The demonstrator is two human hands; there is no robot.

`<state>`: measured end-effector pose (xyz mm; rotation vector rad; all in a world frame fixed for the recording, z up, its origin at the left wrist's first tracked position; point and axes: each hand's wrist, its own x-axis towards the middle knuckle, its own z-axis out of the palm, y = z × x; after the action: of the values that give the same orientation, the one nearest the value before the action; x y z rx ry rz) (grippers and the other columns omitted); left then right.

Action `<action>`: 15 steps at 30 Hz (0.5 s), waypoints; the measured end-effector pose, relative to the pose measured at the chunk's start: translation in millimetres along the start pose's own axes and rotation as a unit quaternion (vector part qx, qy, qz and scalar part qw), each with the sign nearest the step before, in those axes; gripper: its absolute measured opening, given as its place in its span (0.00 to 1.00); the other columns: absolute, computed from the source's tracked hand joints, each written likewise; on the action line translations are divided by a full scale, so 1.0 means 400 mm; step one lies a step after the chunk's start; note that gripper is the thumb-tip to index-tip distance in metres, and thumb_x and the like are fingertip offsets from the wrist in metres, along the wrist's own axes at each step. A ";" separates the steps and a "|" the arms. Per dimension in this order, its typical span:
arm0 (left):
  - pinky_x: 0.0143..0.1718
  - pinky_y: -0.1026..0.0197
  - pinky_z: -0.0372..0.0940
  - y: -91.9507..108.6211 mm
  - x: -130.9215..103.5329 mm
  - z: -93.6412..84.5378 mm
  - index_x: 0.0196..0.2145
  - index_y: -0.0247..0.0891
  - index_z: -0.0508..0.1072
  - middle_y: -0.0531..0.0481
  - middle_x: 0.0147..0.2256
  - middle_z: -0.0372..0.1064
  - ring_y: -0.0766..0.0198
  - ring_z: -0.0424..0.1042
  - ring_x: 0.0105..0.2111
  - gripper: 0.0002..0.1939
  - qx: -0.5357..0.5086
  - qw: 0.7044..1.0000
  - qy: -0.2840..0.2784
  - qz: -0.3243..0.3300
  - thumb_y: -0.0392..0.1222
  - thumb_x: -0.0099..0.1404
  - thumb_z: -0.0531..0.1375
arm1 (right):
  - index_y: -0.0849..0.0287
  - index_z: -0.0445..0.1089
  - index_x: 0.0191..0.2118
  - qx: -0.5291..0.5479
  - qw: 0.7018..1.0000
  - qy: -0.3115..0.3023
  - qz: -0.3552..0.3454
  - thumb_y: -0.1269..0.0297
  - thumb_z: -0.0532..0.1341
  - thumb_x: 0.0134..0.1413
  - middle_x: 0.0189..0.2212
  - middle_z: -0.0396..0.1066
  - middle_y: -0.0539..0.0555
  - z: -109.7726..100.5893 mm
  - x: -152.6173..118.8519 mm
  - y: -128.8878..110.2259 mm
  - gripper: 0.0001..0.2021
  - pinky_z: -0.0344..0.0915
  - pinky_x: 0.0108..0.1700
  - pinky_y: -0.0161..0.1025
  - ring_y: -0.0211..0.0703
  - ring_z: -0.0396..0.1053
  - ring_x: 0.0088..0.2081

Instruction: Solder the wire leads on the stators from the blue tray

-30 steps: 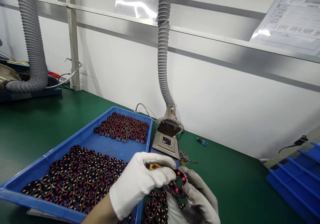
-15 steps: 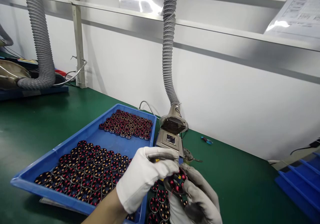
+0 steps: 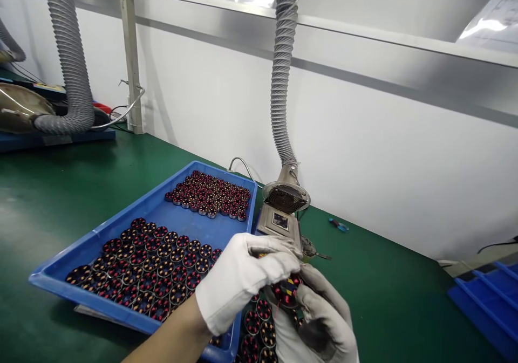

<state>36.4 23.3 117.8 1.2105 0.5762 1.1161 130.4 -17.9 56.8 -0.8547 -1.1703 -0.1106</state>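
Observation:
My right hand (image 3: 324, 314), in a greyish, stained work glove, holds a round motor stator (image 3: 286, 293) with red wire coils. The thumb and fingers grip its right side. A thin red wire hangs below it. My left hand (image 3: 251, 276), in a white glove, reaches in from the left with its fingertips pinched at the upper rim of the stator. What lies between those fingertips is hidden. Beneath both hands are several more stators (image 3: 267, 333), partly covered by the gloves.
A long blue tray (image 3: 182, 225) on the left holds many stators in two groups. Behind my hands stands a metal solder pot (image 3: 279, 221) under a fume hood (image 3: 286, 196) with a grey hose (image 3: 283, 77). Small blue-handled cutters (image 3: 338, 225) lie right; blue bins (image 3: 489, 298) stand far right.
The view has shifted slightly, so the tray and hood sit further right. My left fingers have closed in over the stator's upper part; my right hand keeps its hold.

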 end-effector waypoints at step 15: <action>0.46 0.64 0.65 -0.108 -0.123 -0.178 0.38 0.49 0.76 0.53 0.43 0.73 0.61 0.72 0.43 0.14 0.450 0.891 0.032 0.054 0.40 0.52 0.63 | 0.52 0.73 0.34 0.048 0.955 -0.108 0.271 0.67 0.71 0.34 0.35 0.75 0.52 -0.089 0.128 0.112 0.16 0.72 0.33 0.34 0.42 0.74 0.33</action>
<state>-27.6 12.2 46.1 2.0207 1.1624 0.9945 201.2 7.6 71.6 -1.0921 -1.0931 0.4971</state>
